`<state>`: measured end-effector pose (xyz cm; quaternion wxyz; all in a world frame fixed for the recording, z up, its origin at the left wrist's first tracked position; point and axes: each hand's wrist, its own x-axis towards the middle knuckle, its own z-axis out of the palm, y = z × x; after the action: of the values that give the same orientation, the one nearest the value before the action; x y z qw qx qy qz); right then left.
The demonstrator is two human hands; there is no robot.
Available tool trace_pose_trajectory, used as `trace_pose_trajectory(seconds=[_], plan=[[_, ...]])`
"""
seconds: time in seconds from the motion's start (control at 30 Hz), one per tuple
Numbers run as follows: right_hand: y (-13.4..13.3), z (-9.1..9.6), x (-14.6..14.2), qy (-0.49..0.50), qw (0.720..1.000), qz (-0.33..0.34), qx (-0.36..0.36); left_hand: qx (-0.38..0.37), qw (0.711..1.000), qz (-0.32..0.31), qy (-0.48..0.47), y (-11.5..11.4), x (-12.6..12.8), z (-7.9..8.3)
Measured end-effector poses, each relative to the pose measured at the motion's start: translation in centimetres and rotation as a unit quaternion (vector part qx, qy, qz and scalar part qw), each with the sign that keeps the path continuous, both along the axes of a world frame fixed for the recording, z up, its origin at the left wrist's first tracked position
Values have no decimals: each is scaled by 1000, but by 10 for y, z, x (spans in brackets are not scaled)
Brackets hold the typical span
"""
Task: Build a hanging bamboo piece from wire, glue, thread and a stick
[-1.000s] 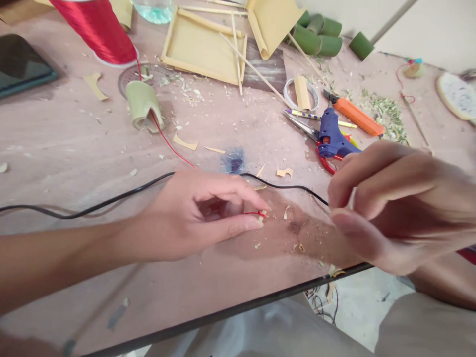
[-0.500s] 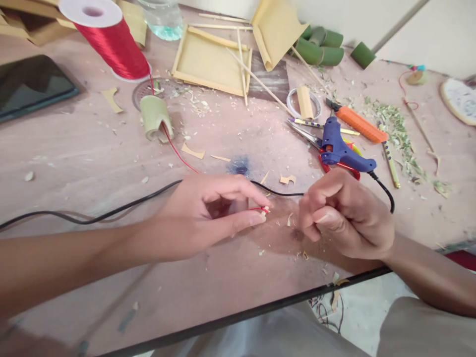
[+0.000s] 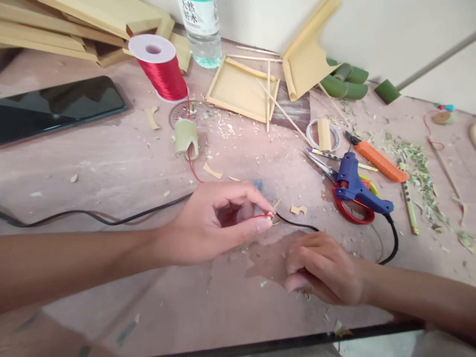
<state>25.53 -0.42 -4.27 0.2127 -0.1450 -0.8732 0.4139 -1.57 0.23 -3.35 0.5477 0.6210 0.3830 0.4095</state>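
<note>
My left hand (image 3: 213, 225) pinches a small pale piece wound with red thread (image 3: 262, 215) between thumb and fingertips, above the tabletop. Just to its right and lower, my right hand (image 3: 327, 270) is closed with the fingers curled under; whatever might be in it is hidden. Behind my left hand a length of red thread runs from the spool (image 3: 165, 77) through a short notched bamboo tube (image 3: 186, 136). The stretch of thread below the tube passes out of sight behind my left hand.
Right of centre lie a blue glue gun (image 3: 359, 188), red-handled scissors (image 3: 351, 210) and an orange cutter (image 3: 381, 161). A black cord (image 3: 148, 210) crosses behind my hands. A phone (image 3: 63, 109), water bottle (image 3: 203, 37), card tray (image 3: 238, 91) and green bamboo pieces (image 3: 345, 87) stand farther back.
My right hand has moved down toward the table, its fingers still curled. My left hand keeps its pinch on the small thread-wound piece. The whole view has shifted, bringing more of the bottle into sight.
</note>
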Motion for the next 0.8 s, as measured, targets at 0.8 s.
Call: trace_pose_trajectory(seconds=[0.8], plan=[[9, 2, -2, 37, 998, 55, -1, 19, 1000, 0, 18, 5, 2, 3]])
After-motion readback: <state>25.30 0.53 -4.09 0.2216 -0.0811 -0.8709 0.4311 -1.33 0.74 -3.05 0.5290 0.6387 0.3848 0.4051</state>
